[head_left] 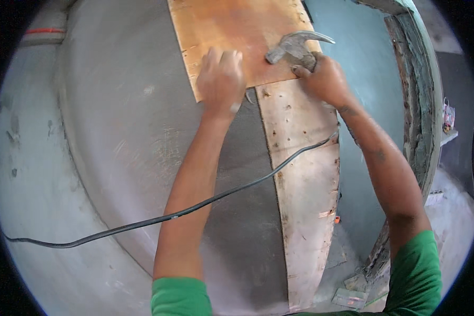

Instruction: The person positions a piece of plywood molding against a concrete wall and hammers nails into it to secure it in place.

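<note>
Holding hammer (296, 47), right hand (327, 79) overlaps board's (242, 31) edge; bare wall (126, 100) lies leftward.

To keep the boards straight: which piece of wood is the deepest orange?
The top board, seen behind the hammer: it is orange-brown, while the wood below it is paler.

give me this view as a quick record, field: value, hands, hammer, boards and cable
left grip: curled, by the orange board's lower left corner; blurred, contents unclear
right grip: closed around the claw hammer
hammer pose: head in front of the orange board, claw pointing right
pale board: long, below the orange one
black cable: crosses in front of the left forearm
</note>
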### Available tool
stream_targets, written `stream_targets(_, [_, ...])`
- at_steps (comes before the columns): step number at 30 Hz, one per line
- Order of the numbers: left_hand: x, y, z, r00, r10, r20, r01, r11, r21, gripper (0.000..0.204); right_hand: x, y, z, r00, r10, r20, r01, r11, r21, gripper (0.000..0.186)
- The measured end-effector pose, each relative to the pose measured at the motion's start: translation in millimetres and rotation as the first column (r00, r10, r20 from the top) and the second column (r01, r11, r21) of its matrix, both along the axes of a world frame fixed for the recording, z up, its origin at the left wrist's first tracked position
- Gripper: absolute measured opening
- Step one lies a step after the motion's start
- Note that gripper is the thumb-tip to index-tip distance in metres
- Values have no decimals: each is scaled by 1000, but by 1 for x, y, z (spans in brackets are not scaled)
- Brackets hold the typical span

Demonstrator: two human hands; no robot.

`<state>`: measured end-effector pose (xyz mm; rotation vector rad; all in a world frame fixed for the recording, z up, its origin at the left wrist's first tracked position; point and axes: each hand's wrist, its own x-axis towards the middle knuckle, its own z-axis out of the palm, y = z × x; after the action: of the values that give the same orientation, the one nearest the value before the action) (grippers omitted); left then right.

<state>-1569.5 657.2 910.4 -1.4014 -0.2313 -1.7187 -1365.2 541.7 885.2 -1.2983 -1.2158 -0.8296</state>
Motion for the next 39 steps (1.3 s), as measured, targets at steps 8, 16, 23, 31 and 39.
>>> stream_targets(8, [15,15,24,998,6,60,-5,1000,-18,18,-46,-35,32,987,126,101,-137,984,112,51])
stream_targets(16, [15,10,27,995,93,27,-92,996,-19,17,-168,-53,103,864,-128,487,101,991,82,27])
stream_targets(23, [18,18,33,997,-70,14,70,998,-11,21,-162,-17,134,767,-312,560,434,896,-96,21])
stream_targets(31, [11,36,31,995,-71,-64,68,996,-58,19,-193,-31,92,801,-236,551,214,971,105,18])
stream_targets(39, [10,27,35,1000,13,1,-13,999,41,20,-172,-9,137,694,-347,631,427,904,26,17])
